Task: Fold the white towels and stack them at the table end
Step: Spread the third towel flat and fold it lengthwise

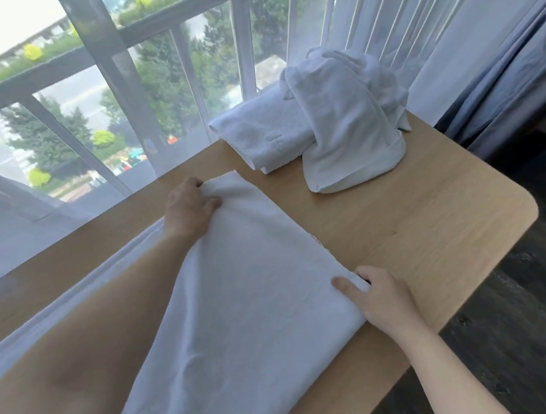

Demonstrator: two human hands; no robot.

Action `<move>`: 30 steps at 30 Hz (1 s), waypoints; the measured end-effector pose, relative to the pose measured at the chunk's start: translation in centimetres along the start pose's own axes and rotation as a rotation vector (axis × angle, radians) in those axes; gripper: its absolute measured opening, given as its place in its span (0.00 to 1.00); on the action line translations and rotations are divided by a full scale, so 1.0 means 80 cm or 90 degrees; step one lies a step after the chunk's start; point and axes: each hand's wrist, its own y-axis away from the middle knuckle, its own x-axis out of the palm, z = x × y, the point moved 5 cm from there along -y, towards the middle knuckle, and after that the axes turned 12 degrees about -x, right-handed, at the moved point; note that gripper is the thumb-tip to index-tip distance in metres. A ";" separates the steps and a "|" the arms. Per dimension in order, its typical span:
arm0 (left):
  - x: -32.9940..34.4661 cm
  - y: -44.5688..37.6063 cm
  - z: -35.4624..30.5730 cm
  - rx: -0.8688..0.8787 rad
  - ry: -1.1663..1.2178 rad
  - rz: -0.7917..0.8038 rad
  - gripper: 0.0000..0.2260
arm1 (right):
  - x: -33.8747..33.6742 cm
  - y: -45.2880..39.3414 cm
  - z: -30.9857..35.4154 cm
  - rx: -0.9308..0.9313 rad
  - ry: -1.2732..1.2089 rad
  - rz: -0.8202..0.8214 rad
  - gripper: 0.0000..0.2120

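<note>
My left hand (189, 206) pinches far corner of white towel (241, 300), thumb on top, fingers curled under edge. My right hand (379, 297) pinches near corner, thumb on top. Towel lies flat along wooden table (438, 221). Folded towel (262, 132) at table end by window; crumpled towel (350, 121) heaped touching it.

My wooden table (421, 223) has a rounded corner and stands against a window (153, 84) with a dark frame. A sheer white curtain (395, 9) hangs over the glass, and a blue-grey drape (523, 73) hangs at the right. Trees (46, 138) show outside. The floor (537, 329) is dark wood.
</note>
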 end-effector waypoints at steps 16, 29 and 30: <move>-0.024 0.112 0.109 0.043 -0.052 -0.100 0.19 | 0.017 0.014 0.015 0.054 0.215 -0.102 0.16; -0.098 0.080 0.183 0.012 0.038 -0.158 0.06 | 0.028 0.013 0.025 0.018 0.450 -0.180 0.14; -0.101 0.078 0.188 -0.003 0.054 -0.175 0.06 | 0.029 0.013 0.025 0.024 0.467 -0.181 0.14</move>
